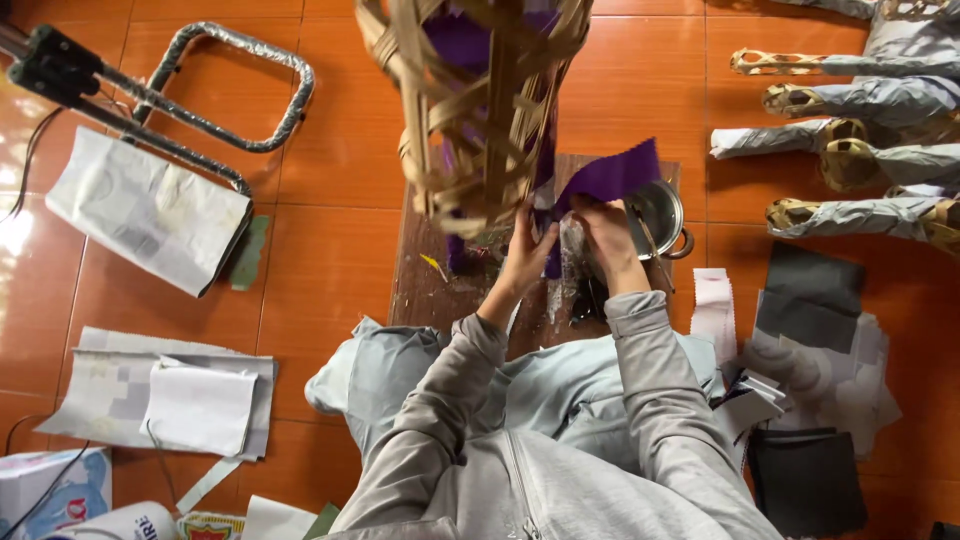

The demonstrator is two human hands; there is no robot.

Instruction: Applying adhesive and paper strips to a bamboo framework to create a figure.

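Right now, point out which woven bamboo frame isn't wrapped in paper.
The big frame at top centre, above both hands. Its strips are bare, with purple cloth showing through. The small frames at the right each end in a grey paper wrap.

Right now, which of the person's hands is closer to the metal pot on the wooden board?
The right hand. It works at the purple cloth right beside the metal pot, nearly at its rim. The left hand sits farther off, on the far side of the right hand under the woven bamboo frame.

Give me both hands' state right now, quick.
Left hand: closed, pinching the purple fabric beside the woven bamboo frame.
Right hand: closed on the same purple fabric.
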